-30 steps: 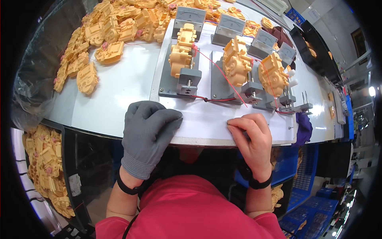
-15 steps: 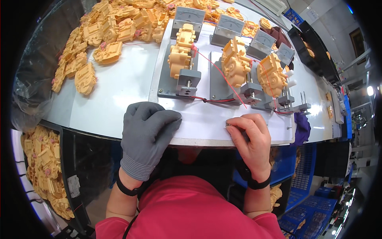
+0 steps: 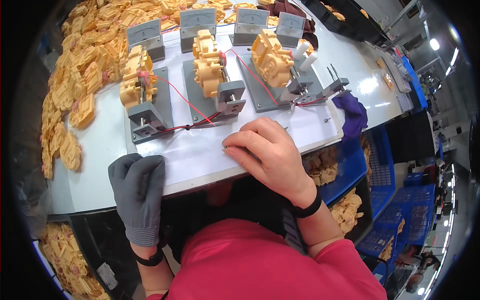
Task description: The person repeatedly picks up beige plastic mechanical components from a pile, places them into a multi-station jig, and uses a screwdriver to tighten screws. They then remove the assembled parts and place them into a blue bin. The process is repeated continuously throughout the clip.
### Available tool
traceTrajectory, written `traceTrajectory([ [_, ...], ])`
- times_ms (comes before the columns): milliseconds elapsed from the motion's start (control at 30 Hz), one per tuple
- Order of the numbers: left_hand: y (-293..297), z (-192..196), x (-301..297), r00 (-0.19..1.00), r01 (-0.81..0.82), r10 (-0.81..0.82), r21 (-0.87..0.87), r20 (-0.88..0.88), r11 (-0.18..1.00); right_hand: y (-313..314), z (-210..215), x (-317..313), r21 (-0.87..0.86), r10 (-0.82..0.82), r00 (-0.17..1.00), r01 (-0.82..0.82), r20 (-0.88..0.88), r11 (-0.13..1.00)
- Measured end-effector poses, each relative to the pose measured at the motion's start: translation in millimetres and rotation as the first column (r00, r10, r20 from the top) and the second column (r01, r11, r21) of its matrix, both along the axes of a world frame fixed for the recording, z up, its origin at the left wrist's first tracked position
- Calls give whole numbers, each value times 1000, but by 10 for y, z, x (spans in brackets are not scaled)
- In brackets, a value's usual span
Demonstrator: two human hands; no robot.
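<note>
Three yellow plastic gearbox housings [image 3: 207, 70] sit on grey fixtures [image 3: 150, 118] beyond the fingers. The right hand [image 3: 275, 155] seems to pinch a tiny dark piece [image 3: 225, 146], which could drop if that narrow fingertip grip slackened; its knuckles might snag the loose red wire [image 3: 189, 103] just ahead. The left hand [image 3: 135, 187], gloved, curls its fingers, contents hidden. The housings look ribbed, boxy and matte; the piece is a mere speck.

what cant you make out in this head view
Head view:
tiny item in the right hand: too small, mostly covered by fingers
palm of the gloved left hand: hidden by its own fingers
readings on the meters: too small
yellow parts lower left: cut off by the dark rim
</note>
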State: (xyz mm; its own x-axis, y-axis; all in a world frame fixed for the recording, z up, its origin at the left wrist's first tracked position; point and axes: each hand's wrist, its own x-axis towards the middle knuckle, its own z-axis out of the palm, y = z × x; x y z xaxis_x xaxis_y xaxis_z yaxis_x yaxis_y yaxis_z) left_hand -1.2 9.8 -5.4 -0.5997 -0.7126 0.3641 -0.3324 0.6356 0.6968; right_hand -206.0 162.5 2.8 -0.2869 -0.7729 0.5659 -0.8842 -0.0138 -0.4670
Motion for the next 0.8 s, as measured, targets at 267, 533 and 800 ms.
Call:
traceTrajectory([
  [267, 11, 58, 35, 1000, -2, 2, 0, 31, 1000, -15, -10, 20, -6, -1, 1000, 1, 5, 1000],
  [533, -8, 27, 27, 1000, 0, 0, -8, 29, 1000, -23, -14, 6, -9, -2, 1000, 2, -5, 1000],
  [800, -6, 60, 17, 999, 14, -13, -30, 48, 999, -20, -5, 12, -8, -14, 1000, 14, -16, 1000],
])
